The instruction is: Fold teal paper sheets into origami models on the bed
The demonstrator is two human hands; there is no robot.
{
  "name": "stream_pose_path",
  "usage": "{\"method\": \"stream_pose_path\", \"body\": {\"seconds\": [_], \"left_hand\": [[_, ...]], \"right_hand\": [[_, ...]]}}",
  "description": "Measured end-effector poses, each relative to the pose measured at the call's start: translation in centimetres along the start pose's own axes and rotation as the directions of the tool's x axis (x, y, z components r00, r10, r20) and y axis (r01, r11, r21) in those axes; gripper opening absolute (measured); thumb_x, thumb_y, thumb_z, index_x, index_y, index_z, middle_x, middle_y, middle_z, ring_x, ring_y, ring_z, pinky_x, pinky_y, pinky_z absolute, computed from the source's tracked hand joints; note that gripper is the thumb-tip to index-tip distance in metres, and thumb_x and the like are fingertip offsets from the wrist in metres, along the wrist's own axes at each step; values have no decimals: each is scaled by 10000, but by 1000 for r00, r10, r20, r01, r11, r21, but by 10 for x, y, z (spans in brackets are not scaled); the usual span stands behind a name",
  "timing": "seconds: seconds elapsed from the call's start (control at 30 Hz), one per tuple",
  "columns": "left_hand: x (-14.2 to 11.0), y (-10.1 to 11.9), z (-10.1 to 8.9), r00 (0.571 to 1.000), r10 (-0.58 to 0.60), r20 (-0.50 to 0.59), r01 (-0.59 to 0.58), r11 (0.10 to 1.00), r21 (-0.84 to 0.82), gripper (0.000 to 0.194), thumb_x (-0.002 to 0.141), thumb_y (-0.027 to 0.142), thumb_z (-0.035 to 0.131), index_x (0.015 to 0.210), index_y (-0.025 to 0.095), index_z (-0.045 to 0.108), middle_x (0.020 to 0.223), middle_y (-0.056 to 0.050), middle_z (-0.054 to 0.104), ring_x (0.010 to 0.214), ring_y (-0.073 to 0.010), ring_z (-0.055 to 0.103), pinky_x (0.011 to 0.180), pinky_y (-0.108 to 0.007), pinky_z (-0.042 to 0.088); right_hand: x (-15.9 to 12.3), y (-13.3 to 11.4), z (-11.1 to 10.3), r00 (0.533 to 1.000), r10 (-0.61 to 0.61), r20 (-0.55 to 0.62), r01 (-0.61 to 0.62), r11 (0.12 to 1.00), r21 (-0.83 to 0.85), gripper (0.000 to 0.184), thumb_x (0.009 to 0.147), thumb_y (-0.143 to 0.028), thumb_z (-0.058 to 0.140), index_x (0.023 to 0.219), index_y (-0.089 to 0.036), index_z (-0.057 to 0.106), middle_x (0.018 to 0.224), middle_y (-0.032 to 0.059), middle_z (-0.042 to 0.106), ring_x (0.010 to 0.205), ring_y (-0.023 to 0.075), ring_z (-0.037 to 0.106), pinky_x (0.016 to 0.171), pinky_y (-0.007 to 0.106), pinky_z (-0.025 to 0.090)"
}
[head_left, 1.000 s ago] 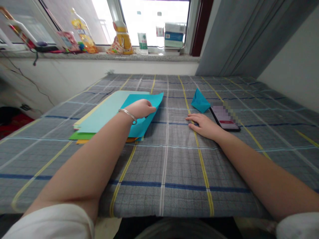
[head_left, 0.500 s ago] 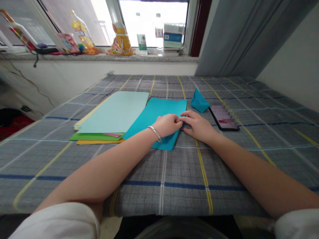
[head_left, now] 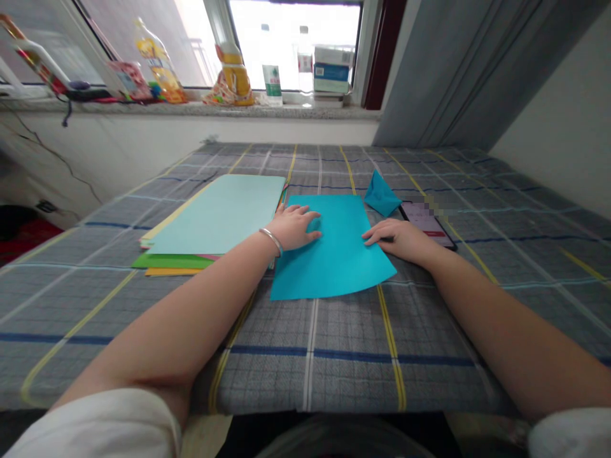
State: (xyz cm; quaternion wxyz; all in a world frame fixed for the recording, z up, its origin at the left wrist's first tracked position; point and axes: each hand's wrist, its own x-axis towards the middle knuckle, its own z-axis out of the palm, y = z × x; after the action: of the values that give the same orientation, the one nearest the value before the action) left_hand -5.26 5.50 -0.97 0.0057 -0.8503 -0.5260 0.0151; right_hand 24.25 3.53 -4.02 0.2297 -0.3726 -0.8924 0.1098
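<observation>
A teal sheet of paper [head_left: 334, 254] lies flat on the grey checked cloth [head_left: 334, 343] in front of me. My left hand [head_left: 294, 228], with a silver bangle on the wrist, rests open on the sheet's left edge, fingers flat. At the sheet's right edge lies my right hand [head_left: 400, 239], also flat with its fingers stretched toward the paper. Just beyond the sheet stands a small folded teal paper shape [head_left: 380, 194].
A stack of coloured paper [head_left: 214, 219] with a pale blue sheet on top lies to the left. A phone [head_left: 427, 222] sits right of my right hand. Bottles and boxes [head_left: 329, 70] line the window sill at the back.
The teal sheet has been drawn off the stack and now lies square in front of me. Both hands have spread apart to its left and right edges.
</observation>
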Motion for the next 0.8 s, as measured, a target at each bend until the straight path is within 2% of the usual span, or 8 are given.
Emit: {"method": "stream_pose_path", "body": {"seconds": [0.13,0.27,0.47,0.57,0.67,0.8], "left_hand": [[5,-14,11,995,-75,64,75,997,2,665,948,609,359,1512,259,332,1566,-169,314,1461,-367,244,1152,-619,123],[8,-26,15,988,-150,42,151,988,-19,700,943,613,345,1514,210,327,1573,-181,296,1476,-371,192,1153,-626,95],[10,-31,9,990,-142,3,141,980,-141,698,922,502,445,1515,163,300,1519,-174,401,1416,-354,330,1148,-595,169],[11,-30,8,989,-145,-6,141,972,-189,710,898,489,490,1504,163,320,1491,-177,441,1389,-350,379,1147,-584,173],[13,-32,10,987,-159,-15,150,954,-260,742,864,491,544,1500,185,318,1493,-158,448,1384,-335,397,1160,-564,159],[15,-36,13,981,-192,-39,160,901,-404,849,812,462,625,1526,207,244,1508,-147,432,1400,-298,399,1182,-516,146]], "right_hand": [[-3,0,-12,998,36,48,-37,999,13,165,785,-156,641,812,-262,764,1057,28,756,1034,224,669,959,430,500],[-5,-3,-18,994,46,96,-47,999,6,189,757,-130,634,764,-273,758,1067,13,753,1108,239,636,1021,475,457],[-15,1,-25,973,100,208,-126,985,114,209,751,-122,613,770,-270,759,1154,8,725,1197,230,600,1061,450,438],[-16,-3,-28,964,128,234,-162,978,131,209,741,-173,659,886,-270,773,1250,27,682,1222,243,586,1074,449,424],[-13,-15,-29,967,90,240,-124,983,132,316,719,-258,731,1032,-284,764,1297,45,655,1231,262,577,1080,451,412],[-8,-34,-25,959,-21,282,-50,970,240,204,768,-366,730,950,-296,789,1239,40,690,1166,263,620,1040,409,448]]}}
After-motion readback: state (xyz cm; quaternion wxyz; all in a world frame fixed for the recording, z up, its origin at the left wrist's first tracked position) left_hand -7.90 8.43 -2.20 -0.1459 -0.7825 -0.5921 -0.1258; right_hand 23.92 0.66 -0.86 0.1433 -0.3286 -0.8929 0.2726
